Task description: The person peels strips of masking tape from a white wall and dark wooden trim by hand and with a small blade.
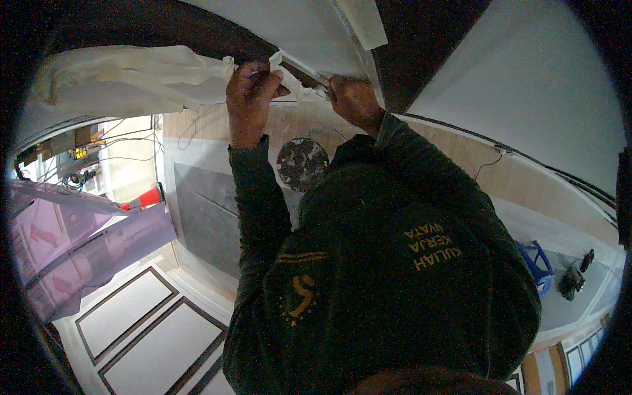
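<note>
Both hands are raised at the top middle, at the edge of a white panel (316, 34). My left hand (254, 101) has its fingers bent around a piece of pale masking tape or paper (274, 60). My right hand (354, 98) is closed at the panel's edge; its fingertips are at a crumpled strip of the same pale material (308, 93), and what lies inside the fist is hidden. A wide pale masking sheet (128, 79), wrinkled, stretches to the left of my left hand.
Below stands a round, paint-spattered surface (302, 164). An orange traffic cone (144, 198) lies at the left beside purple sheeting (103, 252) and loose cables (131, 159). At the right are a blue plastic stool or crate (535, 266) and a dark tool (572, 282).
</note>
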Demonstrator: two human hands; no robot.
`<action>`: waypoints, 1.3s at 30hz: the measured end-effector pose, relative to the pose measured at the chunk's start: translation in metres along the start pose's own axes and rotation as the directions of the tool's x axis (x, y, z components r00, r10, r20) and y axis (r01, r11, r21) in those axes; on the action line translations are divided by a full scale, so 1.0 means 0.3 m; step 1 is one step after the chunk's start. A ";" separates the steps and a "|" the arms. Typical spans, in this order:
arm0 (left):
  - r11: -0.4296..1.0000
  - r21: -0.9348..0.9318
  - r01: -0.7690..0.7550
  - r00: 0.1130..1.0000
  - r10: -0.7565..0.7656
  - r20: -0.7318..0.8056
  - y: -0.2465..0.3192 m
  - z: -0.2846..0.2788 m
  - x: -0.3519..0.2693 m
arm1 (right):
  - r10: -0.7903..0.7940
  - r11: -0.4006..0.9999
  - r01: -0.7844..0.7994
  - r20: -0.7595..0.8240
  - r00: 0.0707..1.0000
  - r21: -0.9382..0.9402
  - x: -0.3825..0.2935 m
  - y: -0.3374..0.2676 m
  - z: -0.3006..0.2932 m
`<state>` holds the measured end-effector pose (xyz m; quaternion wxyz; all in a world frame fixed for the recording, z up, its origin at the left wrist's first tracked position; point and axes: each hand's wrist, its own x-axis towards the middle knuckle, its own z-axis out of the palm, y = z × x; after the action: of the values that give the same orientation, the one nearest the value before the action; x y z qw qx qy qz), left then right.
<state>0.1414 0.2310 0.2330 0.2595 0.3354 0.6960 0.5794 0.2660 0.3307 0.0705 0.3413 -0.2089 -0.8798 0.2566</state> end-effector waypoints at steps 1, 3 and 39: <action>1.000 0.000 0.002 1.000 -0.002 -0.002 0.009 -0.004 -0.002 | -0.001 1.000 0.001 0.002 1.000 0.001 -0.002 0.004 0.002; 0.996 0.072 0.060 0.992 -0.068 0.109 0.019 -0.017 -0.002 | 0.007 0.999 -0.009 0.028 1.000 0.041 -0.005 0.012 0.006; 0.704 0.371 -0.605 0.678 0.700 -0.223 -0.063 0.106 -0.060 | 0.241 0.685 -0.275 0.146 0.959 0.675 0.103 -0.249 -0.316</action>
<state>0.1737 0.2354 0.2079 -0.1417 0.4872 0.6337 0.5839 0.2977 0.3184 0.1903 0.3347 -0.1829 -0.6905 0.6146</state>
